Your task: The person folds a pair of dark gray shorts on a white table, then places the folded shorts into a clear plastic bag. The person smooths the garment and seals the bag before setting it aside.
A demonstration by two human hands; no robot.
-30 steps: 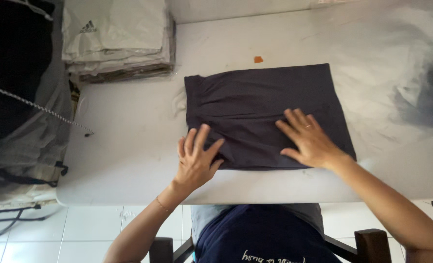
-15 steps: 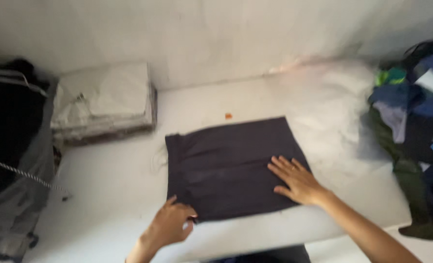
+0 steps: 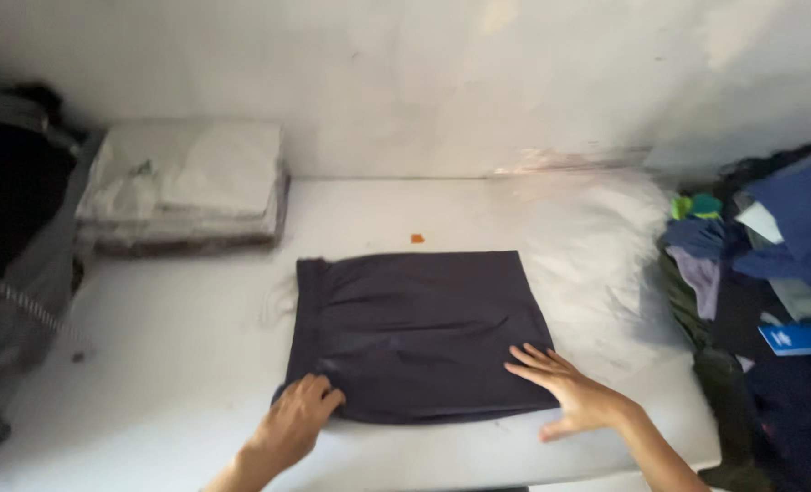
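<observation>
A folded dark navy garment (image 3: 419, 333) lies flat on the white table (image 3: 196, 346). My left hand (image 3: 296, 421) curls its fingers around the garment's near left corner, pinching the fabric edge. My right hand (image 3: 569, 392) rests flat with fingers spread on the garment's near right corner, partly on the table beside it.
A stack of clear plastic bags (image 3: 187, 187) sits at the back left. A heap of mixed clothes (image 3: 770, 264) in blue, green and dark colours fills the right side. A small orange scrap (image 3: 416, 239) lies behind the garment. Dark fabric and a cord (image 3: 18, 301) hang at the left.
The view has tilted up, showing the wall and the clothes heap. My left hand went from flat on the garment to gripping its near left corner; my right hand slid to the near right corner.
</observation>
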